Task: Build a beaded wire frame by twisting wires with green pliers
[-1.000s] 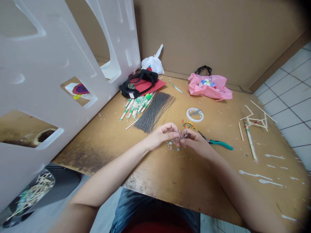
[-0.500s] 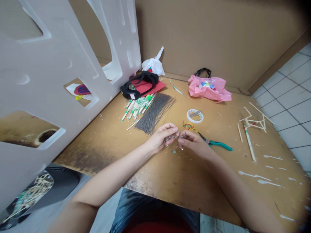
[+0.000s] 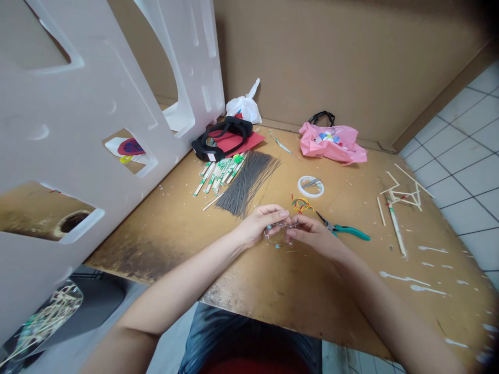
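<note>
Near the middle of the brown wooden surface (image 3: 265,291), a thin silver wire loop with small clear and pale blue beads (image 3: 277,246) is up in the person's bare hands. Left hand (image 3: 260,224) and right hand (image 3: 314,232) are both closed, thumb against fingers, so each grip has a pinch on the loop's far side.

What's different from a second ago: the loop looked flatter and more bunched under the fingers, and now its near side hangs rounder and easier to see. Hands have barely budged, so my read is the wire's just being turned and worked between the fingertips.

Stuff I can't make out: whatever's between those fingertips is mostly hidden, so no clue if the wire ends are joined. Clear beads kinda melt into the wood too, so don't ask me for a count. Pliers with teal handles and a dark metal nose (image 3: 346,230) lie just right of the right hand, untouched. Low on the left, a dark grey bin (image 3: 93,304) gets cut off by the frame edge.
</note>
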The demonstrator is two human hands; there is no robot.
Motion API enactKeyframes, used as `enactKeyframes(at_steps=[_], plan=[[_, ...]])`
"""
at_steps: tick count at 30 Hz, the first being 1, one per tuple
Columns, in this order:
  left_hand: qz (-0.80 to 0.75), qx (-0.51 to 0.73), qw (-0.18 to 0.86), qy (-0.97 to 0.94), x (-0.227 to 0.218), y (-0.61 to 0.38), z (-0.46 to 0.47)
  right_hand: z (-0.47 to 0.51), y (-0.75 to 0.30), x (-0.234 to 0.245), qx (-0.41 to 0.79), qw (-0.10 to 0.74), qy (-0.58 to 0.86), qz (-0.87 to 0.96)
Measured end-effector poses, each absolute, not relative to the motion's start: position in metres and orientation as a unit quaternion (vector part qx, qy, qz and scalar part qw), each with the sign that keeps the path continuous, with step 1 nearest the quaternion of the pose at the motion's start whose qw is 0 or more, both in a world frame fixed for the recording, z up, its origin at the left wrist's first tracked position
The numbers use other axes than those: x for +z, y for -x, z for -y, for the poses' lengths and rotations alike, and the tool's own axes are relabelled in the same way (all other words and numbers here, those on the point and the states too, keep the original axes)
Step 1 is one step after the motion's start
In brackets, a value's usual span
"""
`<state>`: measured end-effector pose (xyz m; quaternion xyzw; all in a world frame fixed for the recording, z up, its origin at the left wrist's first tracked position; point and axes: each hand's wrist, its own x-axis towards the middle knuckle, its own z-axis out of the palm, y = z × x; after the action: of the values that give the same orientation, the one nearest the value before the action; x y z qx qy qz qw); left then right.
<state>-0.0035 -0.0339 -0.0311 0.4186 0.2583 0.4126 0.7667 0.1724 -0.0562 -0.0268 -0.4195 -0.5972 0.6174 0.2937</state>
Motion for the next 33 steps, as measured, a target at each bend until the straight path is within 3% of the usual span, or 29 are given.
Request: enactKeyframes(at_steps=[16, 21, 23, 27, 33], plan=[[-0.255, 0.370, 0.772, -0.450, -0.031, 0.003, 0.036, 0.069, -0.183, -0.014, 0.569, 0.291, 0.475, 0.605], [-0.258, 0.358, 0.771, -0.459, -0.033, 0.004, 0.036, 0.071, -0.206, -0.011, 0.479, 0.288, 0.516, 0.649], [-0.251, 0.359, 0.777, -0.452, -0.032, 0.005, 0.035, 0.072, -0.235, -0.016, 0.372, 0.266, 0.559, 0.692], [-0.237, 0.359, 0.800, -0.419, -0.030, 0.006, 0.033, 0.077, -0.305, -0.039, 0.081, 0.110, 0.628, 0.766], [-0.208, 0.355, 0.821, -0.396, -0.032, 0.008, 0.029, 0.094, -0.329, -0.055, 0.032, -0.011, 0.616, 0.787]])
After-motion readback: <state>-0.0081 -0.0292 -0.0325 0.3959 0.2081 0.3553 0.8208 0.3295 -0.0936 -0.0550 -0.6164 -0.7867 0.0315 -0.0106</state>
